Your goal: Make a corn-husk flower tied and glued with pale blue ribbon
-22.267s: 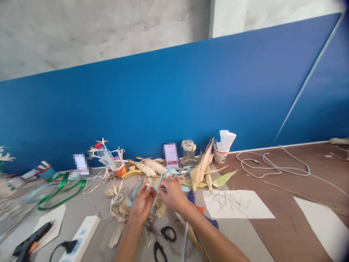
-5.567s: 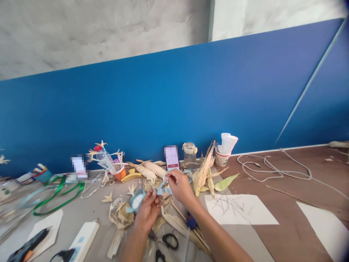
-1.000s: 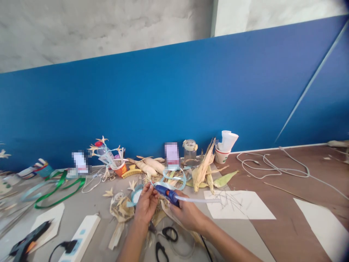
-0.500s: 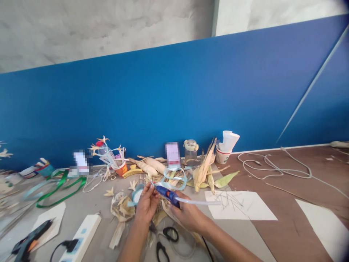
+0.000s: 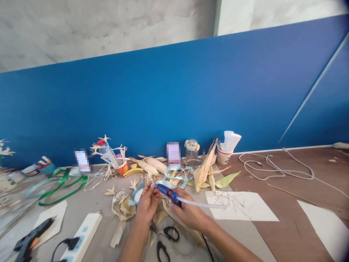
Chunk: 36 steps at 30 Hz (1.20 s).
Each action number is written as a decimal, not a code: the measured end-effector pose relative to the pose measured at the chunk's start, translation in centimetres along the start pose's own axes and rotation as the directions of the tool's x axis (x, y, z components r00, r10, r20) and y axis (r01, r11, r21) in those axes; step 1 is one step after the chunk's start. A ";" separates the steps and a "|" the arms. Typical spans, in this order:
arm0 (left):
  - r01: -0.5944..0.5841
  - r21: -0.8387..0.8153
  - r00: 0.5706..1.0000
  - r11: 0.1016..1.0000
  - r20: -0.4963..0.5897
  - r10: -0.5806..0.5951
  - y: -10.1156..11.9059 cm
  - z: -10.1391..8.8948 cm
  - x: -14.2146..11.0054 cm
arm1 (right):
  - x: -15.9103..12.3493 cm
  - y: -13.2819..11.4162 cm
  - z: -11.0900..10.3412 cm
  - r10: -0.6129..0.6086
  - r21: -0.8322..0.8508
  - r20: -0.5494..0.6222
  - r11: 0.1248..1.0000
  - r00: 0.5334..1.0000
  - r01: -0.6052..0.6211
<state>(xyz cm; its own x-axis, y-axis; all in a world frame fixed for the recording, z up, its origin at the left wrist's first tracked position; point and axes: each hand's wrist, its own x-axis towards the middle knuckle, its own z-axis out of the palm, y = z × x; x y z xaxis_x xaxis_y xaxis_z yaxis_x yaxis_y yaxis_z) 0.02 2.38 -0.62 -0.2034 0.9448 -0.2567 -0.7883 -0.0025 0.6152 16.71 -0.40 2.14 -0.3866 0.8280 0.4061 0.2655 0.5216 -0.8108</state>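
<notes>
Moved since the frame some seconds earlier: blue glue gun [image 5: 168, 193], off the tabletop [image 5: 92, 203] and gripped in the right hand [image 5: 188, 213], nozzle at the left fingertips, seemingly for close aim. Left hand [image 5: 148, 204]: pinching a small piece [image 5: 152, 181], detail unclear, probably to steady it. Ribbon roll [image 5: 138, 195]: just beside. Wires [image 5: 229, 200]: on white paper [image 5: 218, 214], presumably for easy finding.

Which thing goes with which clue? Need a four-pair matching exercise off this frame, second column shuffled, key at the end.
1. blue glue gun
2. thin dark sticks
3. white power strip
4. clear jar

A. has a black plug in it
B. lidded, standing by the blue partition
C. in the right hand
D. lying on a white sheet

Pairs: 1-C, 2-D, 3-A, 4-B
</notes>
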 end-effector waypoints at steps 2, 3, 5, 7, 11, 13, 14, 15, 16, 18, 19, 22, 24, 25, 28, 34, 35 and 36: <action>0.001 -0.004 1.000 1.000 0.005 -0.001 0.0 -0.1 0.1 | 0.0 0.2 0.1 0.013 -0.016 -0.004 1.000 1.000 -0.013; 0.003 -0.002 1.000 1.000 0.007 -0.003 0.0 -0.1 0.1 | 0.0 0.2 0.1 0.022 -0.026 -0.002 0.999 1.000 -0.022; 0.004 0.006 1.000 1.000 0.011 -0.004 0.0 -0.2 0.1 | -0.1 0.1 0.0 0.036 -0.042 0.016 0.998 0.999 -0.035; 0.002 0.015 1.000 1.000 0.005 -0.002 0.0 -0.1 0.1 | -0.2 0.0 -0.2 0.033 -0.060 0.033 0.998 0.999 -0.030; -0.006 0.014 1.000 1.000 -0.009 0.006 0.1 0.0 0.0 | -0.3 -0.2 -0.4 -0.003 -0.078 0.047 0.997 0.999 0.007; -0.008 0.013 1.000 1.000 0.000 0.008 0.1 0.0 0.0 | -0.3 -0.2 -0.4 -0.019 -0.075 0.046 0.997 0.999 0.022; -0.012 0.014 1.000 1.000 0.005 0.011 0.1 0.0 -0.1 | -0.2 -0.2 -0.3 -0.024 -0.074 0.045 0.997 0.999 0.027; -0.011 0.016 1.000 1.000 0.010 0.011 0.0 0.1 -0.1 | -0.2 -0.1 -0.3 -0.027 -0.076 0.046 0.997 0.999 0.030; -0.010 0.017 1.000 1.000 0.012 0.009 0.0 0.1 -0.1 | -0.1 -0.1 -0.2 -0.027 -0.082 0.046 0.996 0.999 0.030; -0.006 0.020 1.000 1.000 0.010 0.006 0.0 0.1 -0.2 | -0.1 0.1 -0.1 -0.018 -0.101 0.051 0.995 0.999 0.023; -0.004 0.021 1.000 1.000 0.005 0.004 0.0 0.1 -0.2 | -0.2 0.2 0.0 -0.011 -0.111 0.055 0.994 0.998 0.017; -0.005 0.013 1.000 1.000 -0.010 0.005 0.1 0.2 -0.2 | -0.3 0.5 -0.1 0.005 -0.123 0.073 0.992 0.997 0.004; -0.003 0.001 1.000 1.000 -0.009 0.003 0.1 0.1 -0.2 | -0.4 0.5 -0.3 0.003 -0.109 0.071 0.994 0.997 0.004; -0.001 -0.004 1.000 1.000 -0.005 0.001 0.1 0.1 -0.1 | -0.3 0.5 -0.4 0.005 -0.098 0.065 0.995 0.998 0.002; 0.004 -0.007 1.000 1.000 0.022 -0.004 0.1 0.0 -0.1 | -0.2 0.2 -0.6 0.019 -0.078 0.047 0.997 0.999 -0.015; 0.002 0.020 1.000 1.000 0.004 -0.002 0.2 -0.3 0.0 | -0.2 0.1 -0.8 0.047 -0.094 0.042 0.995 0.998 -0.043; 0.004 0.025 1.000 1.000 -0.008 -0.004 0.2 -0.3 0.0 | -0.2 0.3 -0.7 0.032 -0.094 0.042 0.995 0.999 -0.028; 0.007 0.030 1.000 1.000 -0.018 -0.006 0.2 -0.3 0.0 | -0.3 0.5 -0.5 0.010 -0.095 0.043 0.995 0.999 -0.005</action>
<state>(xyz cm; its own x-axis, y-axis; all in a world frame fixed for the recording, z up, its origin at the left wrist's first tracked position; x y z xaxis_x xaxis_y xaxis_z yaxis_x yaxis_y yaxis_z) -0.30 2.30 -0.79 -0.2089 0.9387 -0.2743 -0.7722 0.0138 0.6352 17.45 -0.23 1.82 -0.4221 0.8232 0.3797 0.3501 0.5343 -0.7694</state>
